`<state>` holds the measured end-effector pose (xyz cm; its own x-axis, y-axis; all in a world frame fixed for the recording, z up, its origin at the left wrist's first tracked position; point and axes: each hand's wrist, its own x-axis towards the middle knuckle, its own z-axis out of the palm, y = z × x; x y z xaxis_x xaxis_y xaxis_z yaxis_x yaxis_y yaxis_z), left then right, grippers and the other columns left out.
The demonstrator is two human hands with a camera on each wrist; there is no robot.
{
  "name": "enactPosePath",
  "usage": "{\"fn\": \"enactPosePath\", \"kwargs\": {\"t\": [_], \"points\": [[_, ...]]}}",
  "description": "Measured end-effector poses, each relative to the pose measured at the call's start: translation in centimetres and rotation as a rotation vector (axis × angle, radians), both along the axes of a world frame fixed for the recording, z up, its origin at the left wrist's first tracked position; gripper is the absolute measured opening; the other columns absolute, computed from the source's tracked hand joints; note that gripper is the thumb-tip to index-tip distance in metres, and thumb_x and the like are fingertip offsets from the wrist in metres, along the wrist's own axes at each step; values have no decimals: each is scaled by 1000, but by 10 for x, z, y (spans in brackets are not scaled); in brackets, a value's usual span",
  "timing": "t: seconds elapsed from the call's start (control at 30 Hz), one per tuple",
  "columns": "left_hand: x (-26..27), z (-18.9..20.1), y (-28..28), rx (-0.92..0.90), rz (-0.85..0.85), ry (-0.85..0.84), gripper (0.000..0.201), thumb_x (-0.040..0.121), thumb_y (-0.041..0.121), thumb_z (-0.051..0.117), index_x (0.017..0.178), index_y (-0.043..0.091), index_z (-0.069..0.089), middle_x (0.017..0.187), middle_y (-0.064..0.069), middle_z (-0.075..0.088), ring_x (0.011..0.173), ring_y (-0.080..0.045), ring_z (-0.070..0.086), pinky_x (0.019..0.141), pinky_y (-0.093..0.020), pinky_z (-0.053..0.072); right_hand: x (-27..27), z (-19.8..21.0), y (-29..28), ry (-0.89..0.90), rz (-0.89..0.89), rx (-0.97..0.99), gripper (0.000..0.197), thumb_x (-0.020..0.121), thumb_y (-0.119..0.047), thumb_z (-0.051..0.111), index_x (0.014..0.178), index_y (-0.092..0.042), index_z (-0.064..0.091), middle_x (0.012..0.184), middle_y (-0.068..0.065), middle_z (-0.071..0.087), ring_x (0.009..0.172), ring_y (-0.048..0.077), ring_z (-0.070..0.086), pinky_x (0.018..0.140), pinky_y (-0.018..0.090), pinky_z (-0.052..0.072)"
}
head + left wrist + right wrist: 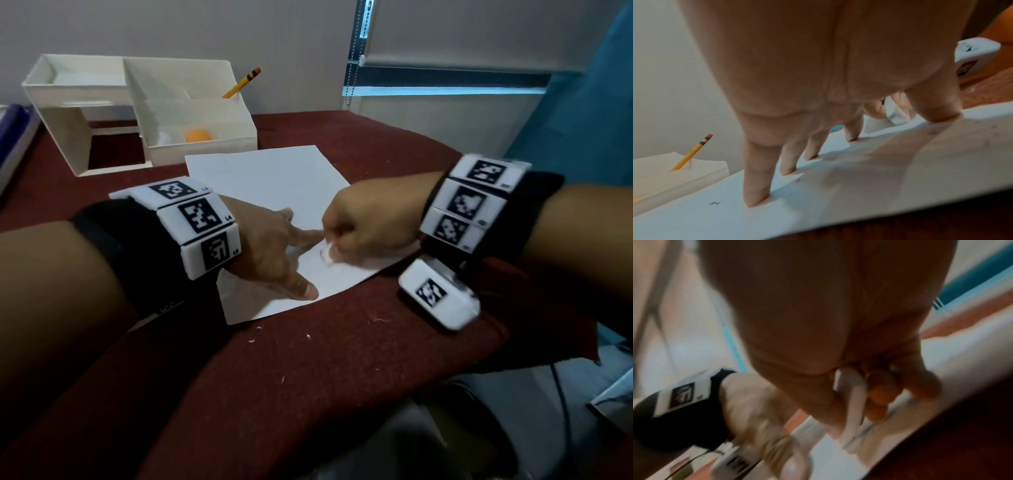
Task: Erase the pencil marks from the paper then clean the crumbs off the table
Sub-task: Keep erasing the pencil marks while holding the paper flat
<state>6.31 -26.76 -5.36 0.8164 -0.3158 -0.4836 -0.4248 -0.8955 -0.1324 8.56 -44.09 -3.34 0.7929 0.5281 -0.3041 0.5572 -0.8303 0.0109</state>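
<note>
A white sheet of paper (270,181) lies on the dark red tablecloth (342,359). My left hand (281,253) presses the sheet flat with spread, straight fingertips (756,199). My right hand (356,233) is curled round a white eraser (329,253), whose tip touches the paper between my left index finger and thumb. The eraser (854,404) shows blurred in the right wrist view, pinched by thumb and fingers. Faint pencil marks (714,203) and grey specks remain on the paper (859,186). Small white crumbs (281,342) dot the cloth in front of the sheet.
A white desk organiser (113,102) stands at the back left, holding a yellow pencil (241,84) and an orange object (198,135). The table's right edge drops off near my right wrist. A window blind with a bead chain (356,51) hangs behind.
</note>
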Motion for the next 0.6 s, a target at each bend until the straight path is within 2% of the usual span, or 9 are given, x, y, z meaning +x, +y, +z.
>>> {"fn": "enactPosePath", "kwargs": {"t": [0.1,0.23,0.37,0.5,0.6], "points": [[0,0,0,6,-5,-6,94,71,90,40,146,58,-7,164,2,-10,150,-27,13,117,-55,18,12,0,-1,-150,-48,-12,25,95,-45,60,86,-23,67,83,-6,66,78,13,61,60,27,43],[-1,1,0,9,2,3,94,71,88,41,147,57,-5,164,2,-10,150,-27,14,118,-53,19,0,-6,4,7,17,59,24,94,-44,62,88,-22,69,75,-7,64,70,8,59,64,28,47],[0,0,-1,11,-12,-2,96,71,90,39,147,57,-8,164,1,-10,150,-28,13,117,-55,18,5,-1,-2,-94,-66,25,25,94,-44,61,84,-22,68,81,-6,67,79,16,65,68,32,52],[1,-1,0,11,-4,9,96,71,89,41,146,58,-9,164,0,-10,150,-28,13,118,-55,18,-8,-3,-5,85,9,7,28,89,-48,63,85,-22,71,75,-4,71,72,13,67,69,34,57],[1,-2,-2,17,-7,4,95,71,90,39,146,58,-10,164,0,-10,150,-29,14,117,-56,19,1,1,-14,-36,-62,7,30,90,-50,63,82,-22,70,77,-6,69,77,15,65,76,39,57]]}}
